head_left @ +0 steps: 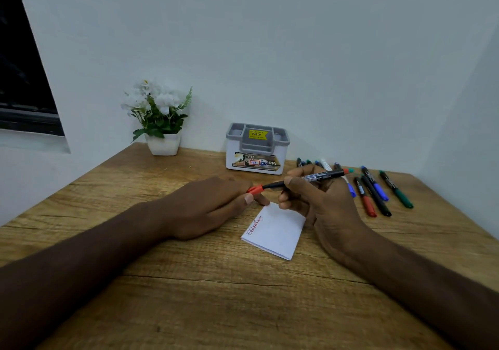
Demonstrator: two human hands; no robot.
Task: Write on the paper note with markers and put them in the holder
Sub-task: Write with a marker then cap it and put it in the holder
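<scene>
A folded white paper note (278, 231) lies on the wooden table (216, 282) with red writing along its left edge. Just above it, my right hand (318, 201) grips the black barrel of a red marker (316, 177), held level and pointing left. My left hand (216, 204) pinches the marker's red cap (255, 189) at the tip end. The cap meets the marker's tip; whether it is fully seated I cannot tell. A grey and white holder (258, 147) stands at the back by the wall, with no marker visible in it.
Several markers (378, 187) with red, black, blue and green caps lie in a row right of my right hand, some partly hidden behind it. A white pot of white flowers (162, 123) stands back left. A dark window (21, 66) is on the left wall.
</scene>
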